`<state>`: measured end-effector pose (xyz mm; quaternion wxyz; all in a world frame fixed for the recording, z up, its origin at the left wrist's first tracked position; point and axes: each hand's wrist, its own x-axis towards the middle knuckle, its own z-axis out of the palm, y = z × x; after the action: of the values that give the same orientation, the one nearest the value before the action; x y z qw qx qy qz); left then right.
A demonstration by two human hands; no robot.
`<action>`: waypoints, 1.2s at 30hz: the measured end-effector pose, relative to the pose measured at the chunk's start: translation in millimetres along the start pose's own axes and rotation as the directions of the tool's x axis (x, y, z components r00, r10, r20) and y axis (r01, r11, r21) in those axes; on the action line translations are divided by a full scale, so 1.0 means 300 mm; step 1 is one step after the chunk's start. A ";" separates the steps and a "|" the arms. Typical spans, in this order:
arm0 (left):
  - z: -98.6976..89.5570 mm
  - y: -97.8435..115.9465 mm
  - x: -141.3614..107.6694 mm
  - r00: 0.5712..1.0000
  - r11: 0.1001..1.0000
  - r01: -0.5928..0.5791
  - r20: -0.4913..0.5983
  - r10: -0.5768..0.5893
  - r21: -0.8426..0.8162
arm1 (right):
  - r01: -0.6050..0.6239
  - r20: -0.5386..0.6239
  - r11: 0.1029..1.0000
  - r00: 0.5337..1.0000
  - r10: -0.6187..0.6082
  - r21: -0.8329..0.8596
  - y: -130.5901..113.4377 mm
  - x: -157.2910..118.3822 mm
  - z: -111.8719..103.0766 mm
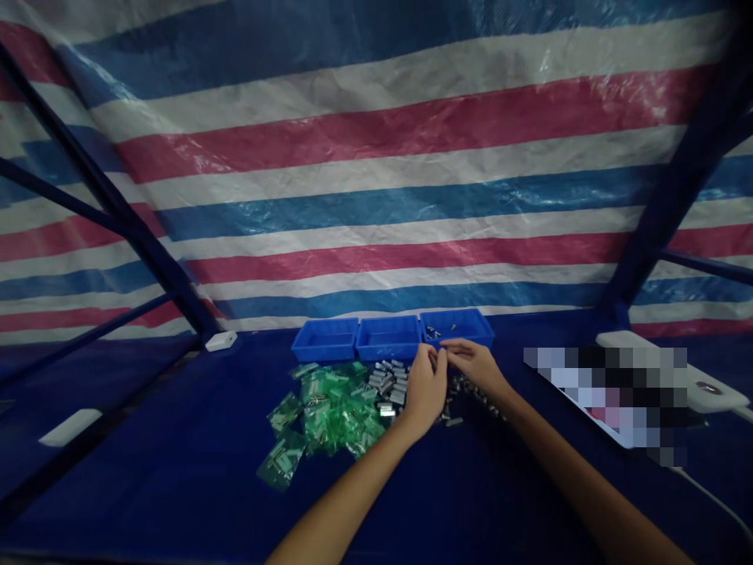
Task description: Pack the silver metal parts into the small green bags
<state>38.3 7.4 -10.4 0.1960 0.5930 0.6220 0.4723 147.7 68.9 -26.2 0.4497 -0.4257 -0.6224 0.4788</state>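
Note:
My left hand (427, 386) and my right hand (475, 366) meet fingertip to fingertip just in front of the right blue tray (464, 339). Both are closed in a pinch; whatever lies between the fingers is too small and hidden to name. Silver metal cylinders (388, 383) lie in a pile left of my left hand, which covers part of it. Small dark metal parts (471, 389) are scattered under and beside my right hand. Farther left is a heap of green-tinted clear bags (335, 412) with small parts inside.
A middle blue tray (388, 351) and a left blue tray (325, 351) adjoin the right one, which holds a few small parts. A pixelated flat device (612, 400) and a white box with a cable (706, 386) lie right. White objects (70, 427) sit left; blue frame posts flank the table.

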 end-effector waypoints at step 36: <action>0.025 0.059 -0.067 0.960 0.972 -0.235 0.153 0.234 -0.016 | -0.029 -0.104 0.991 0.994 0.042 0.131 -0.022 0.010 -0.024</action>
<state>58.5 -11.4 -5.8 0.1853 0.6975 0.5310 0.4441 153.4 72.3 -18.4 0.5002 -0.4316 -0.5575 0.5027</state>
